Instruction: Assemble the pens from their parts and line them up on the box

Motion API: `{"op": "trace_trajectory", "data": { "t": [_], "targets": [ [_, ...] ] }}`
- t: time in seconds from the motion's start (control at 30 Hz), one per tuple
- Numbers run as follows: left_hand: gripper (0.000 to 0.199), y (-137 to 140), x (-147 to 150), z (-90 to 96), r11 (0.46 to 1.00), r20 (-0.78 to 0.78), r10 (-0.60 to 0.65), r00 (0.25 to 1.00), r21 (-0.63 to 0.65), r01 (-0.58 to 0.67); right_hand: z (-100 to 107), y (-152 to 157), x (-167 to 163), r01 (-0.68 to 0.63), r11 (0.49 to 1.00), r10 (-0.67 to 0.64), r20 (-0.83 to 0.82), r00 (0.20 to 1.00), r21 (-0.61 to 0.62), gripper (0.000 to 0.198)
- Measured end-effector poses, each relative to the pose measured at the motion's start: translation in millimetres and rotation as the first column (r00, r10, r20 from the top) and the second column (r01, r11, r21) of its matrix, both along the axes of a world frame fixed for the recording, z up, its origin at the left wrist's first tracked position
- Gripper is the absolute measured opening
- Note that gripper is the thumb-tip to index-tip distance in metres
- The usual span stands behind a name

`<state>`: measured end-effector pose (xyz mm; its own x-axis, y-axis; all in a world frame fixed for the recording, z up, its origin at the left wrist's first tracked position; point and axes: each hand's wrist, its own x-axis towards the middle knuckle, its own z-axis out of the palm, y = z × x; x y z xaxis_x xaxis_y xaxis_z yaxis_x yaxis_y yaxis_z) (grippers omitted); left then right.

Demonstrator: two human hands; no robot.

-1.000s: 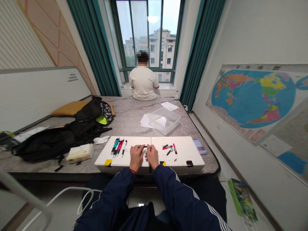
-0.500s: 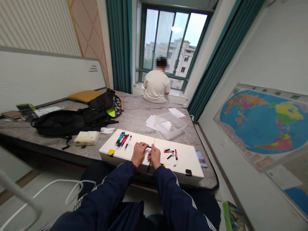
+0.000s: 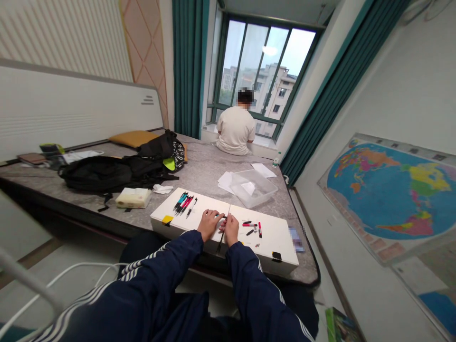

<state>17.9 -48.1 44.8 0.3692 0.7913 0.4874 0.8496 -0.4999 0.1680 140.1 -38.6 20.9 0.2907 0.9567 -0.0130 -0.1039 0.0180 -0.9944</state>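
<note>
Teal pens [image 3: 180, 201] and red pens [image 3: 185, 205], bunched, can't count; one white pen [image 3: 191, 208]. Left hand [image 3: 209, 225] pinching slim dark pen piece [image 3: 224, 217] over two white boxes [image 3: 276, 232], right hand [image 3: 231, 229] gripping other end. Then two red parts [image 3: 260, 230], two black parts [image 3: 250, 232].

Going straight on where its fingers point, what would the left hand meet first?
Probably the right hand, which sits close ahead of the left hand, with a slim dark piece between them; depth is unclear.
</note>
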Motion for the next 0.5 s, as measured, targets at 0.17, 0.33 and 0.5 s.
{"op": "trace_trajectory", "data": {
  "t": [0.17, 0.33, 0.5],
  "targets": [
    [0.040, -12.8, -2.0, 17.6, 0.988, -0.098, -0.086, 0.991, -0.135, 0.072, -3.4, 2.6, 6.7, -0.051, 0.997, 0.056, -0.107, 0.993, 0.053, 0.053],
    [0.040, -20.1, -17.3, 35.3, 0.956, -0.055, -0.182, 0.982, -0.245, 0.163, -5.4, 1.4, 7.5, -0.101, 0.991, 0.106, -0.043, 0.993, 0.090, 0.054],
    [0.032, -23.8, -28.4, 62.3, 0.921, 0.131, -0.254, 0.958, -0.268, 0.281, -1.7, -1.1, 8.2, -0.098, 0.993, 0.110, -0.238, 0.965, 0.060, 0.051]
  ]
}}
